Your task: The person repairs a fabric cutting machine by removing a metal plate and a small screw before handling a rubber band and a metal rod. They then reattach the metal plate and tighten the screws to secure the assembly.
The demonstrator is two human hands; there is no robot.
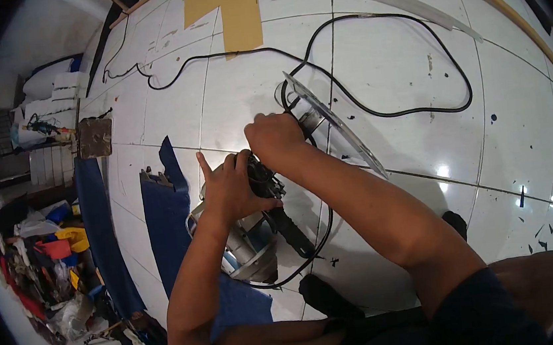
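An electric cloth cutting machine [252, 251] lies on its side on the tiled floor, its silver motor housing toward me. My left hand [228, 190] grips the machine's dark middle section, index finger stretched out and thumb by the black handle [290, 233]. Closed in a fist, my right hand [276, 138] is at the upright between that section and the flat base plate [342, 129], which stands tilted on edge. What its fingers hold is hidden. Dark blue fabric [165, 226] lies left of the machine, and more blue fabric [239, 306] shows below it.
A black power cable [384, 112] loops across the white tiles. Tan cardboard [242, 23] and a long pale strip [393, 3] lie at the far side. Fabric scraps [540, 230] dot the right floor. Bags and cloths [55, 260] are piled at left.
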